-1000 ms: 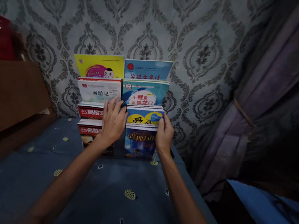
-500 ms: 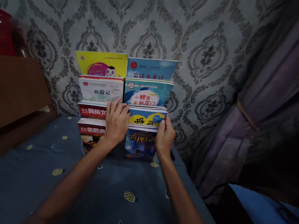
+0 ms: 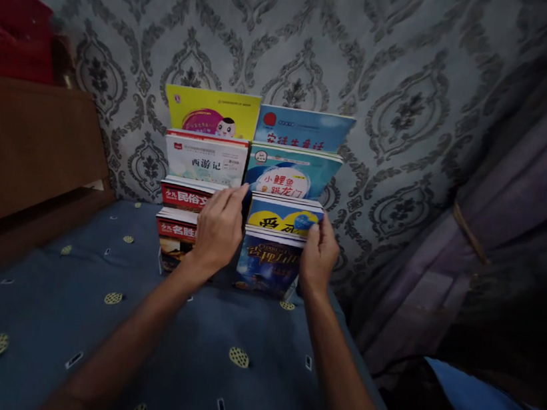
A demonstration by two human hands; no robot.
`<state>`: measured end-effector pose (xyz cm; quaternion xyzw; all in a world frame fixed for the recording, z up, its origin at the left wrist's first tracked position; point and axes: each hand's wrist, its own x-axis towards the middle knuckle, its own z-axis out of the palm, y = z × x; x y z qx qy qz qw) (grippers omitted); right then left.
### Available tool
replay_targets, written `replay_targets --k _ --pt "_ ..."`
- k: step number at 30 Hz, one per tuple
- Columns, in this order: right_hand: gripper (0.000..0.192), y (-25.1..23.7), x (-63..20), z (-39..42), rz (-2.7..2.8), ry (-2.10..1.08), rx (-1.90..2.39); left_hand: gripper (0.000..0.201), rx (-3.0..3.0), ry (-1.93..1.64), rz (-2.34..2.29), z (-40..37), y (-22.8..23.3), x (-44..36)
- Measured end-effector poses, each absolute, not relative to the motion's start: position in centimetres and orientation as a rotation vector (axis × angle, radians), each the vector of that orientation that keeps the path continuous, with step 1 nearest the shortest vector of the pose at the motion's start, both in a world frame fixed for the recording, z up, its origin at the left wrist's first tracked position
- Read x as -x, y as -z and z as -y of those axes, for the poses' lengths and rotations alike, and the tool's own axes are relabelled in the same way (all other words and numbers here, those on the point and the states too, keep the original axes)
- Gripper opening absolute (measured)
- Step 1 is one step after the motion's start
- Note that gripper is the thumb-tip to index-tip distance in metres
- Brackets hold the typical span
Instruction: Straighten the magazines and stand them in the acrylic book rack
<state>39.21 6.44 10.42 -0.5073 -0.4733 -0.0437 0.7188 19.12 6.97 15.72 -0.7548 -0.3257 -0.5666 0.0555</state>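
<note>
Two hands: both are at a tiered stand of books [image 3: 250,188] against the patterned wall [image 3: 395,80].
Left hand [image 3: 219,228]: fingers nearly flat, spread over the gap between the two columns, gripping nothing visible.
Right hand [image 3: 318,254]: fingers curled, pinching the right edge of the yellow-and-blue book [image 3: 282,216], third tier, right column.
Doing it well: probably steady the stand with the flat hand and move that book squarely, sparing its neighbours.
Surface: blue dotted cloth [image 3: 87,315].

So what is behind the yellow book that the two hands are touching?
Behind the yellow book stands a teal book, and behind that a blue one. Only their upper parts show; the lower covers are hidden.
</note>
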Motion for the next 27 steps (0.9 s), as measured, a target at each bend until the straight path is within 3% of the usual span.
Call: replay_targets --k 13,27 --pt "0.051 -9.8 -39.7 -7.2 1.051 0.082 1.145 0.065 2.890 2.139 1.059 -9.0 -10.6 -20.6" --pt "0.048 -9.8 -38.9 -6.8 1.093 0.131 1.186 0.054 2.863 2.069 1.071 -9.3 -10.9 -20.6"
